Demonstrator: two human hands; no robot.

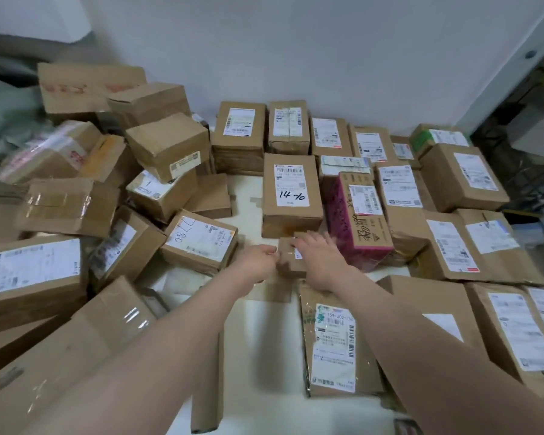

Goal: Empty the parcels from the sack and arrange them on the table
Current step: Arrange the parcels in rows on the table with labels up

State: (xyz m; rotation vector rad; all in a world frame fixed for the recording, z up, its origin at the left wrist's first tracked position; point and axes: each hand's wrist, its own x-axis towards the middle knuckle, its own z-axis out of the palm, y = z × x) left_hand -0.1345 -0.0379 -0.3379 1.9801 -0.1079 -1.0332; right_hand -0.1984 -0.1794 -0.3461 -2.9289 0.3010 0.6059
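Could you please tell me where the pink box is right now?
In the head view, right of centre: the pink box sits right of the box marked 14-10, just beyond the right hand.

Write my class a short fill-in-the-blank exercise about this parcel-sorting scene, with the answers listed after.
1. The left hand and the right hand both touch one small parcel made of ____ cardboard.
2. The box just right of the parcel marked 14-10 has ____ sides.
3. The parcels on the right lie with their white labels facing ____.

Missing words: brown; pink; up.
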